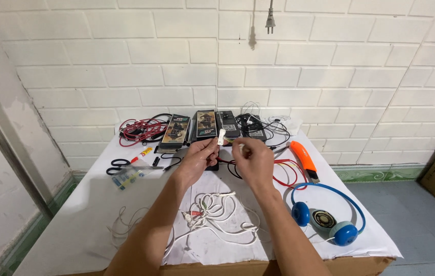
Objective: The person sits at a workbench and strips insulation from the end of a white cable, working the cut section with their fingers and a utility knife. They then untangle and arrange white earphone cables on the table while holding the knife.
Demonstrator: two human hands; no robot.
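both hands are raised over the middle of the desk [90, 204], close together but not touching. the left hand [197, 161] pinches a small white earphone piece [221, 137] at its lower end, so the piece stands nearly upright above the fingers [212, 145]. the right hand [255, 161] lies just to its right at the same height, fingers curled onto a tiny white part [241, 147]; what it is cannot be told. below, a loose white earphone cable [217, 212] lies coiled on the desk, nearer the wrists than either fingertip. blue headphones [327, 220] sit well off to the right.
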